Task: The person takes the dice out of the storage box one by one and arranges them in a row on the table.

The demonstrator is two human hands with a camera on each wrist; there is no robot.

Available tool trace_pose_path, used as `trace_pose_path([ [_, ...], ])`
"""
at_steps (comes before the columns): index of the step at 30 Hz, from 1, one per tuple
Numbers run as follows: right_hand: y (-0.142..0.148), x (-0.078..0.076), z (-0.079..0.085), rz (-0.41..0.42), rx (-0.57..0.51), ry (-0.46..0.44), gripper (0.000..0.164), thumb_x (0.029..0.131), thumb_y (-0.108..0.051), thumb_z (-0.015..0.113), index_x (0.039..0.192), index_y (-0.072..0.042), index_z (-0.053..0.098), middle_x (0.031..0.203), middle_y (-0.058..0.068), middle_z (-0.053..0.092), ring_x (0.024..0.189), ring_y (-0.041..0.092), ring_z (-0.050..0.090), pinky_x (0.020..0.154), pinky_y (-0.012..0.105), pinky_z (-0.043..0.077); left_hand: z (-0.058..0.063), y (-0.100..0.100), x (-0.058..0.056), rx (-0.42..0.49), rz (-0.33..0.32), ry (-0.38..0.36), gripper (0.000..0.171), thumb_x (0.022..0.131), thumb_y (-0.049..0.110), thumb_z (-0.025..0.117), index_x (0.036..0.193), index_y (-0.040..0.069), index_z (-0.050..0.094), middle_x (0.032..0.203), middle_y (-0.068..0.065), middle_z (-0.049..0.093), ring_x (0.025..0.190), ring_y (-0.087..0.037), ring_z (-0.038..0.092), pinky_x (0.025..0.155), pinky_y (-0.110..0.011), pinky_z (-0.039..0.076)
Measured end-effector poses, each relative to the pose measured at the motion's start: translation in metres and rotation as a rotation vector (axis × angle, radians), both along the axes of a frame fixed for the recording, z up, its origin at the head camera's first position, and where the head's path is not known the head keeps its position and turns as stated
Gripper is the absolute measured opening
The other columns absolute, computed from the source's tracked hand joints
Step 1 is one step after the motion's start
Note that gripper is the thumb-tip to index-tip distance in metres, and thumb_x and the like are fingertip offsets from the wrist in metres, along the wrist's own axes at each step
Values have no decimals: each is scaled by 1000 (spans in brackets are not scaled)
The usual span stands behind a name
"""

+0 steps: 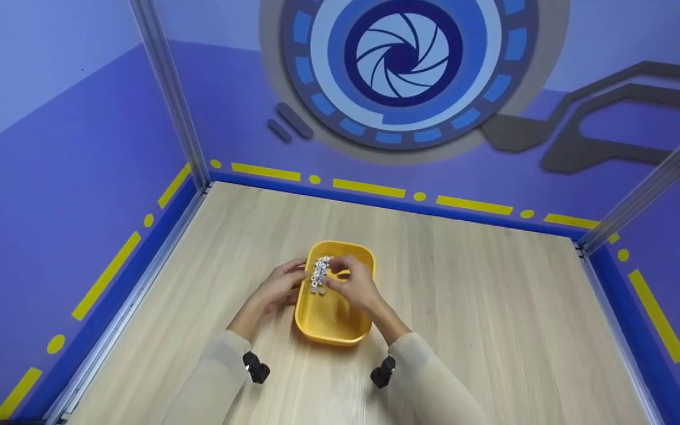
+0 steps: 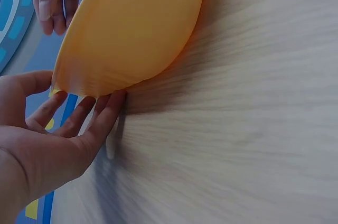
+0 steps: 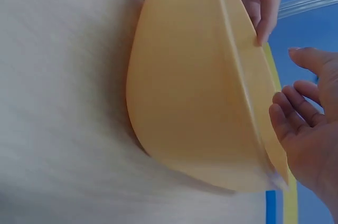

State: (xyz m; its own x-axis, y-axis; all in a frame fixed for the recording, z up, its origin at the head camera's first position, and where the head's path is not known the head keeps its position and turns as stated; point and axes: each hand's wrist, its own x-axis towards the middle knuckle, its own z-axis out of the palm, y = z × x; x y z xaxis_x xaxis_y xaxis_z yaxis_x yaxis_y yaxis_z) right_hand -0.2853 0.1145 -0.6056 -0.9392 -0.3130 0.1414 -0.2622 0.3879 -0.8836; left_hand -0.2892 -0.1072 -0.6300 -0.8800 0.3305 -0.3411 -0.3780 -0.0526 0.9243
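Observation:
A yellow plastic tub (image 1: 331,321) with rounded corners stands on the wooden tabletop. My left hand (image 1: 278,287) holds its left side, with the thumb at the rim and the other fingers against the outer wall in the left wrist view. Inside the tub, along the left, is a cluster of small white cubes with dark markings (image 1: 320,270). Over the tub my right hand (image 1: 355,285) hovers beside these cubes, its thumb and fingers apart. In the right wrist view the right hand (image 3: 311,123) has loosely bent fingers and nothing shows between them.
Blue and purple panels with yellow dashes (image 1: 369,188) enclose the tabletop (image 1: 476,307) at the back and sides. Metal posts (image 1: 175,94) stand at the back corners. A black wrist mount (image 1: 255,367) sits on each sleeve.

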Motion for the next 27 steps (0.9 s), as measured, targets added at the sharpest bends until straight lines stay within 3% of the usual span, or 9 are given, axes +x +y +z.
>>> trace_pose_path([
  [10,-8,-5,-15,-22,56,25,30,85,-12,80,108,2,67,105,16,65,98,28,62,83,34,57,0,-1,-3,6,-29,27,53,104,21,50,155,18,35,152,-15,43,118,-32,62,92,-51,54],
  [18,-6,-6,-18,-32,92,38,27,82,-10,81,102,3,69,99,17,67,92,28,63,80,34,56,-7,-2,-2,51,-42,13,51,104,22,52,153,17,38,149,-16,46,121,-35,59,92,-50,54],
  [27,-11,-6,-25,19,196,40,24,82,-14,82,98,-1,70,95,11,66,88,21,62,79,33,53,-10,-7,-1,47,-11,7,52,102,23,54,152,16,40,143,-17,52,120,-35,60,91,-49,54],
])
